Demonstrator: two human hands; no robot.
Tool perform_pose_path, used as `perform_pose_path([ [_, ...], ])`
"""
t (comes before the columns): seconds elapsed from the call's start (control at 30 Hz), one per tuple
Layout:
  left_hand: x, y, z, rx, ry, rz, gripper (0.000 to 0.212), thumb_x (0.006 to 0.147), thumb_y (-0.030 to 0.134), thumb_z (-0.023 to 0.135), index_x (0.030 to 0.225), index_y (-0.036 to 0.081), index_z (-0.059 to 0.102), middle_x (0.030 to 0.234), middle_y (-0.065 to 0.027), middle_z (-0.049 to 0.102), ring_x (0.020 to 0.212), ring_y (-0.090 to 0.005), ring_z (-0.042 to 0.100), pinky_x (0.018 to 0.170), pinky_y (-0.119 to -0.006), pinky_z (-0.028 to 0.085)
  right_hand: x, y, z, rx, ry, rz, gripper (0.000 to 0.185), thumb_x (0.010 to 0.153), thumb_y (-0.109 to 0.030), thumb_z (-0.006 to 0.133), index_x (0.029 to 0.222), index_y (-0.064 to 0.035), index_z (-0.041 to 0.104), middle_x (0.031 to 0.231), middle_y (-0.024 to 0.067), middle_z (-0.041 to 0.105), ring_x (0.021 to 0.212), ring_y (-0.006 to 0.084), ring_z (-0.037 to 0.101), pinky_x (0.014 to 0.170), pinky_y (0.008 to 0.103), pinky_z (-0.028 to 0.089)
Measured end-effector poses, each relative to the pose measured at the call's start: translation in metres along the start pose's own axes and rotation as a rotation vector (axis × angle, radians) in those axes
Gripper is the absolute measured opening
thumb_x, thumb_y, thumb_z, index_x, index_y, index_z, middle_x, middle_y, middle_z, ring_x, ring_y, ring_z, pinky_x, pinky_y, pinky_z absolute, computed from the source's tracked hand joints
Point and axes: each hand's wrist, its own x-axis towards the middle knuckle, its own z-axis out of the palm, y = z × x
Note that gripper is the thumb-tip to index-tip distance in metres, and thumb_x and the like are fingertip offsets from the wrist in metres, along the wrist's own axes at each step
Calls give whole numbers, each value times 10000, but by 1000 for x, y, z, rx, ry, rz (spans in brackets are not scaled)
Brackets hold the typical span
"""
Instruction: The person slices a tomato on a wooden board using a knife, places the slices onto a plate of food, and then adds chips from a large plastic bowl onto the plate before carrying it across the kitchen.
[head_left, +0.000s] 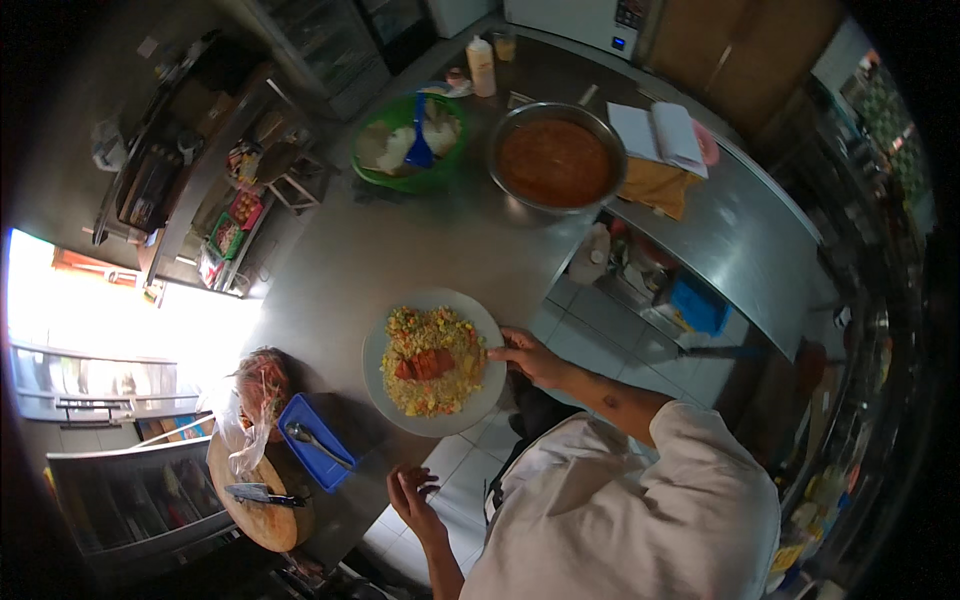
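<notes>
My right hand (529, 356) grips the right rim of a round pale plate (375, 405), thumb on top. Fried rice (435, 326) with diced vegetables covers much of it in two mounds. Sliced reddish meat (425, 365) lies across the middle of the rice. Part of the plate overlaps the metal worktable's edge; whether it touches the surface, I cannot tell. My left hand (416, 499) is empty below the plate, fingers loosely bent and apart, near the table's near edge.
On the steel worktable (337, 255) stand a steel bowl of red-brown sauce (555, 165) and a green basin (409, 180) of rice. A knife (255, 492) lies on a round wooden chopping board (259, 525), beside a blue tray (319, 442) with a spoon. An open notebook (656, 135) lies farther right.
</notes>
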Motion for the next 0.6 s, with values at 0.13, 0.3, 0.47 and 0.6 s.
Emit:
perform_pose_path([
  [0.13, 9, 5, 24, -8, -164, 19, 455, 1116, 447, 467, 1321, 55, 575, 1086, -108, 704, 902, -202, 706, 715, -343, 572, -85, -39, 1, 150, 97, -34, 435, 1003, -209, 708, 1399, -68, 597, 1140, 6, 713, 1040, 100, 666, 928, 301, 552],
  [0.3, 14, 7, 97, -165, -365, -166, 665, 1088, 566, 438, 1497, 43, 476, 1433, -142, 576, 1133, -252, 666, 807, -402, 590, -181, -44, -65, 267, 273, -49, 436, 992, -104, 704, 1408, -57, 582, 1209, 32, 713, 1093, 115, 690, 934, 268, 567],
  [0.47, -9, 15, 216, -61, -646, -228, 638, 1084, 538, 485, 1490, 46, 477, 1374, -129, 608, 1039, -258, 711, 764, -419, 624, -261, -60, -149, 356, 461, -156, 446, 965, -100, 731, 1392, -84, 602, 1195, 23, 709, 1045, 111, 697, 875, 254, 575],
  [0.6, -21, -2, 315, 26, -757, -293, 523, 1096, 402, 541, 1465, 36, 488, 1228, -115, 675, 929, -261, 745, 697, -411, 662, -298, -66, -234, 253, 525, -209, 417, 985, -156, 734, 1382, -99, 619, 1141, -20, 694, 1004, 66, 662, 780, 229, 534],
])
